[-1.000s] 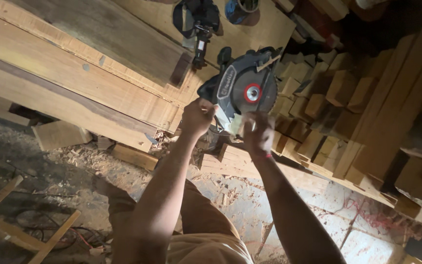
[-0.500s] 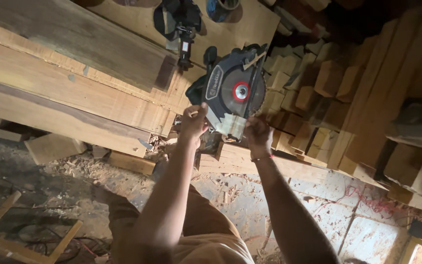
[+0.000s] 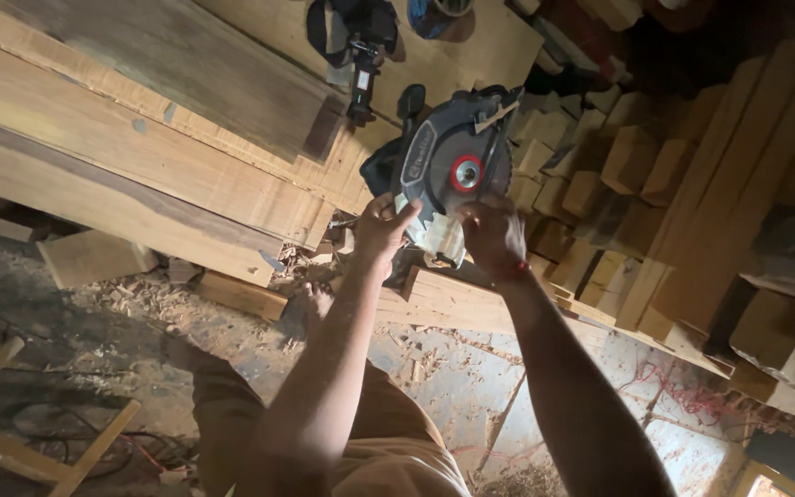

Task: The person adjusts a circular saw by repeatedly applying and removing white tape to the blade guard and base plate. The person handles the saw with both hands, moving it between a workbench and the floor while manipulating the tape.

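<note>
A grey circular saw (image 3: 453, 170) with a red hub rests at the edge of a stack of long wooden planks (image 3: 149, 156). My left hand (image 3: 381, 230) grips its lower left side at the blade guard. On the right, my right hand (image 3: 491, 235) holds the saw's lower edge, fingers against the toothed blade area. Both forearms reach up from the bottom of the view.
A black power tool (image 3: 356, 37) lies on the plank top behind the saw. Many short wooden blocks (image 3: 600, 175) are piled at the right, with long boards (image 3: 720, 184) leaning over them. Wood shavings and offcuts (image 3: 94, 258) litter the floor; a wooden frame (image 3: 11, 442) lies lower left.
The view shifted slightly, so saw and hands sit a little higher and further left in the frame. Both hands stay on the saw in the same grip.
</note>
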